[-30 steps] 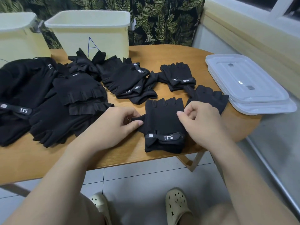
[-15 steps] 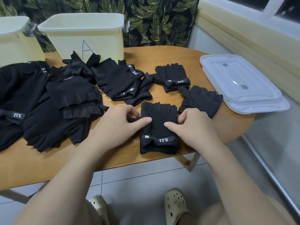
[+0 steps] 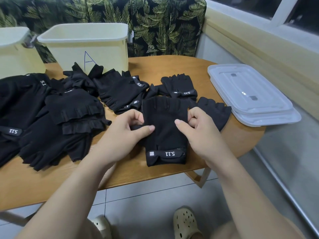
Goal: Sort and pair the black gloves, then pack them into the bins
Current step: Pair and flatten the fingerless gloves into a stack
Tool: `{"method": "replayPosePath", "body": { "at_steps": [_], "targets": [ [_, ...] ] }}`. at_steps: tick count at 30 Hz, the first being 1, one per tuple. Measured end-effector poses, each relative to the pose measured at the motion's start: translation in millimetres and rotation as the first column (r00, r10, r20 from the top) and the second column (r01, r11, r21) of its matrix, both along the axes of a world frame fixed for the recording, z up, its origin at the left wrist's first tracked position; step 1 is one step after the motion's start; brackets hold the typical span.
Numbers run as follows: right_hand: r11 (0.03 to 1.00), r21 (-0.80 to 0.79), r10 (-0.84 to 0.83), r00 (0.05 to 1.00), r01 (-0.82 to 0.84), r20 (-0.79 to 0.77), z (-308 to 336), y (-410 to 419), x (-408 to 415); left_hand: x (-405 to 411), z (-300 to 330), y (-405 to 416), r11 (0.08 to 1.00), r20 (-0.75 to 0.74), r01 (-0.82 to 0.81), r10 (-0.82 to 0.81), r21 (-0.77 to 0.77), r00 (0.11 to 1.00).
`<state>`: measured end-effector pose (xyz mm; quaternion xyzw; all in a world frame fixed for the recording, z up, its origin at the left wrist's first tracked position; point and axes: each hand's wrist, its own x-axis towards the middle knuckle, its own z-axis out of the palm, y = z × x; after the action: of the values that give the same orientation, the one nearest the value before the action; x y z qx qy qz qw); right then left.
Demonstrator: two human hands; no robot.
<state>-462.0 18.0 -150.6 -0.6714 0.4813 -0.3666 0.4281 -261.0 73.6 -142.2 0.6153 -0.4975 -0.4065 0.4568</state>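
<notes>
A black fingerless glove pair (image 3: 165,135) with a "5.11" wrist strap lies near the table's front edge. My left hand (image 3: 120,135) pinches its left side between thumb and curled fingers. My right hand (image 3: 200,133) pinches its right side the same way. Another paired set (image 3: 181,87) lies behind it, and a single glove (image 3: 214,109) is to the right, partly hidden by my right hand. A large heap of black gloves (image 3: 51,114) covers the table's left. More gloves (image 3: 120,90) lie in front of the cream bin marked "A" (image 3: 86,44).
A second cream bin (image 3: 12,49) stands at the far left. Two stacked clear lids (image 3: 250,94) rest on the wooden table's (image 3: 34,183) right end. A leaf-print curtain hangs behind, and a wall with a window ledge runs along the right.
Both hands have shifted from pressing on top of the glove pair to pinching its two sides, and the fingers end of the pair has lifted slightly.
</notes>
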Motion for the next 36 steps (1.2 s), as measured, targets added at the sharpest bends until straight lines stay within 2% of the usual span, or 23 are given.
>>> {"method": "replayPosePath", "body": {
  "at_steps": [3,5,8,10,13,17,20,22,26,29,33,36],
  "targets": [
    [1.0,0.02,-0.007,0.988,0.004,0.157,3.2,0.4,1.3,-4.9,8.6,0.5,0.999,-0.185,-0.002,-0.006,-0.042,0.983],
    [0.992,0.121,-0.013,0.963,-0.021,0.268,8.1,2.7,1.9,-5.6,9.7,-0.5,0.997,-0.249,-0.014,-0.007,-0.081,0.968],
    [0.941,0.278,0.088,0.932,-0.194,0.352,11.3,3.6,0.0,-4.0,9.0,-3.0,0.988,-0.276,-0.061,0.019,-0.143,0.961],
    [0.92,0.286,0.176,0.936,-0.267,0.306,7.6,5.5,0.7,-3.4,9.1,-4.3,0.977,-0.282,-0.099,0.042,-0.188,0.958],
    [0.958,0.179,0.185,0.959,-0.225,0.214,2.6,6.2,3.3,-3.5,11.5,-5.2,0.967,-0.335,-0.137,0.058,-0.216,0.94],
    [0.971,0.061,0.218,0.963,-0.23,0.158,5.6,3.8,0.8,-4.9,20.2,-7.4,0.992,-0.439,-0.055,-0.001,-0.115,0.899],
    [0.971,0.032,0.234,0.966,-0.239,0.111,7.4,1.8,-2.7,-4.6,25.4,-13.9,0.999,-0.388,-0.005,-0.015,-0.051,0.922],
    [0.979,0.02,0.198,0.971,-0.202,0.137,9.2,-1.2,-3.6,-6.0,28.4,-21.4,0.999,-0.367,-0.021,0.002,-0.049,0.93],
    [0.999,0.008,0.034,0.973,-0.037,0.23,15.4,-18.7,-6.9,-3.9,36.1,-51.4,0.991,-0.253,-0.07,0.04,-0.112,0.967],
    [0.997,-0.019,-0.069,0.972,0.075,0.224,19.6,-43.1,-7.8,-0.8,42.8,-87.0,0.988,-0.142,-0.073,0.053,-0.139,0.988],
    [0.989,0.051,-0.15,0.945,0.141,0.29,21.0,-81.5,-4.0,-3.1,49.7,-139.2,0.991,-0.16,-0.072,0.054,-0.114,0.986],
    [0.972,0.121,-0.231,0.897,0.199,0.377,18.0,-103.5,-1.8,-3.3,50.7,-179.2,0.993,-0.108,-0.069,0.059,-0.091,0.992]
  ]
}}
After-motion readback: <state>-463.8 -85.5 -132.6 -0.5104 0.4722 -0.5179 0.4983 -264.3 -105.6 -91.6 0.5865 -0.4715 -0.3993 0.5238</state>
